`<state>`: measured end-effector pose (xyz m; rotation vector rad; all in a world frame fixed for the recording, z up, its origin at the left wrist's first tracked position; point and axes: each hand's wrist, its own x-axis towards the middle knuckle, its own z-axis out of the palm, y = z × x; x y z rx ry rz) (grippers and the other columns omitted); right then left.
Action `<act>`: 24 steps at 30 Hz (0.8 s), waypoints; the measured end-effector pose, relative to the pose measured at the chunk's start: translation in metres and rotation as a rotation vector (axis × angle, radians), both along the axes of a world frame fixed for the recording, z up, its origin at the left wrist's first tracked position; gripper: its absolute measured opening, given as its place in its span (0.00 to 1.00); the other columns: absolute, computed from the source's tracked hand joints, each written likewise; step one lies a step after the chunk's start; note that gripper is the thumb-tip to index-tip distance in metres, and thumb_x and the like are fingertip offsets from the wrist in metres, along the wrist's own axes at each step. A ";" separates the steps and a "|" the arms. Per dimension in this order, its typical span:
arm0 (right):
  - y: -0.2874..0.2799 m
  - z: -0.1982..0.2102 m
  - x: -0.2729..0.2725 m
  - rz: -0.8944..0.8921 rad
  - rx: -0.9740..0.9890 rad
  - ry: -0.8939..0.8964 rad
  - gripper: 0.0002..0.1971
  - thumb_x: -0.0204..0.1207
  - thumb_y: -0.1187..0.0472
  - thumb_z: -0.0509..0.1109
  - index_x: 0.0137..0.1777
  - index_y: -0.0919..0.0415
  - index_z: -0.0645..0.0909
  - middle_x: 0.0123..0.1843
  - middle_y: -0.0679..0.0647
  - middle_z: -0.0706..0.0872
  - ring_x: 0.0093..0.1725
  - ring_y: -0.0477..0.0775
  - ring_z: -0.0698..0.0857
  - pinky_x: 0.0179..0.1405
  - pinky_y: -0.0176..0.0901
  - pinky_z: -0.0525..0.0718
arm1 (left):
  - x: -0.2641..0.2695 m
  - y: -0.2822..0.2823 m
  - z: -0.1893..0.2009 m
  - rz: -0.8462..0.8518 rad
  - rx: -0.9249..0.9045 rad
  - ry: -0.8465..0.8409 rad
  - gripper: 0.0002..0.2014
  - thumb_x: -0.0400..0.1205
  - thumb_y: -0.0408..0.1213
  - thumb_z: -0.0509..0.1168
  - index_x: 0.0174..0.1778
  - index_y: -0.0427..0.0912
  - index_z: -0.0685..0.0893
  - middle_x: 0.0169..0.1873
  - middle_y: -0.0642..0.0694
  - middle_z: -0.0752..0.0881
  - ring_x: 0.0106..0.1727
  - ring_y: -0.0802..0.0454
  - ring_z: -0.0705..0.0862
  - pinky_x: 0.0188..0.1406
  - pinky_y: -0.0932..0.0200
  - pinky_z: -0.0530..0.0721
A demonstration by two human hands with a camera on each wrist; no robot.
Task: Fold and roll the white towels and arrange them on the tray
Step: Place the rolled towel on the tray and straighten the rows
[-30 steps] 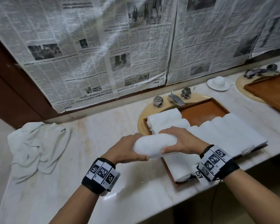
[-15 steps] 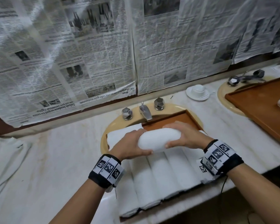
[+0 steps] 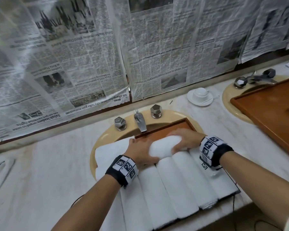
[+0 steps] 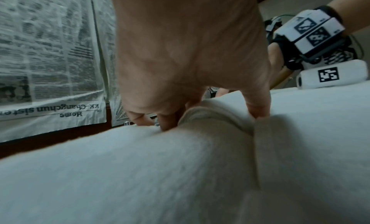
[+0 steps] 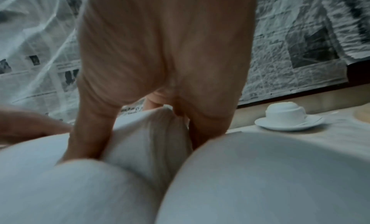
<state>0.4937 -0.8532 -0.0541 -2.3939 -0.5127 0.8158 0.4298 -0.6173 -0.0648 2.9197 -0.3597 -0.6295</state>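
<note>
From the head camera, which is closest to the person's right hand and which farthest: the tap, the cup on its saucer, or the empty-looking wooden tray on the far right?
1. Tap: just behind and left of the right hand, nearest.
2. Cup on its saucer: farther back, to the right.
3. Far-right wooden tray: roughly as far as the cup; too close to call.

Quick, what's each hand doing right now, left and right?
Left hand: grips the left end of the rolled towel.
Right hand: grips the right end of the same rolled towel.

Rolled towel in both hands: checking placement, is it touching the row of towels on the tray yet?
Touching. In the right wrist view the rolled towel sits wedged between two row towels, no gap.
</note>
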 end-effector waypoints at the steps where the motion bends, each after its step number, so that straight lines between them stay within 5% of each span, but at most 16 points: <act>1: 0.002 -0.003 0.002 0.008 -0.018 0.031 0.33 0.62 0.50 0.86 0.68 0.44 0.81 0.62 0.42 0.81 0.62 0.47 0.81 0.54 0.37 0.79 | -0.001 -0.001 -0.001 -0.013 0.035 0.014 0.33 0.74 0.70 0.62 0.68 0.52 0.74 0.59 0.48 0.85 0.62 0.46 0.79 0.68 0.42 0.61; 6: 0.012 -0.009 0.005 0.103 -0.143 0.104 0.33 0.67 0.47 0.82 0.73 0.47 0.78 0.58 0.44 0.78 0.62 0.53 0.79 0.64 0.49 0.78 | 0.000 -0.004 0.000 -0.011 0.103 0.068 0.34 0.75 0.69 0.56 0.72 0.53 0.73 0.60 0.46 0.86 0.62 0.44 0.78 0.73 0.42 0.59; 9: 0.013 -0.015 0.004 0.101 -0.227 0.119 0.39 0.64 0.38 0.79 0.77 0.39 0.72 0.65 0.49 0.73 0.70 0.59 0.75 0.72 0.56 0.75 | -0.004 -0.007 0.001 0.015 0.127 0.081 0.34 0.79 0.66 0.54 0.75 0.49 0.72 0.64 0.41 0.84 0.67 0.41 0.76 0.76 0.41 0.56; 12: 0.015 -0.018 0.002 0.077 -0.287 0.135 0.42 0.69 0.31 0.69 0.84 0.38 0.60 0.86 0.51 0.59 0.86 0.55 0.53 0.84 0.59 0.54 | -0.007 -0.010 -0.002 0.035 0.170 0.079 0.35 0.80 0.66 0.49 0.76 0.46 0.71 0.68 0.37 0.82 0.72 0.40 0.73 0.77 0.39 0.53; 14: 0.018 -0.017 -0.002 0.072 -0.289 0.121 0.41 0.74 0.33 0.66 0.85 0.41 0.57 0.89 0.50 0.52 0.87 0.51 0.45 0.84 0.59 0.46 | -0.009 -0.011 -0.003 0.043 0.191 0.080 0.37 0.79 0.66 0.48 0.77 0.44 0.71 0.70 0.37 0.81 0.74 0.41 0.71 0.78 0.39 0.52; 20: 0.023 -0.019 -0.009 0.083 -0.290 0.079 0.40 0.77 0.34 0.65 0.86 0.43 0.56 0.89 0.56 0.48 0.88 0.56 0.47 0.85 0.60 0.50 | -0.013 -0.010 -0.004 0.050 0.180 0.061 0.37 0.79 0.66 0.51 0.77 0.43 0.72 0.74 0.41 0.77 0.77 0.42 0.69 0.80 0.40 0.53; 24: 0.020 -0.012 -0.015 0.035 -0.267 0.036 0.45 0.77 0.33 0.66 0.88 0.45 0.47 0.89 0.55 0.44 0.87 0.60 0.52 0.84 0.59 0.56 | -0.025 0.008 0.002 0.115 -0.013 -0.087 0.32 0.82 0.62 0.59 0.79 0.49 0.71 0.81 0.49 0.68 0.81 0.46 0.62 0.80 0.41 0.57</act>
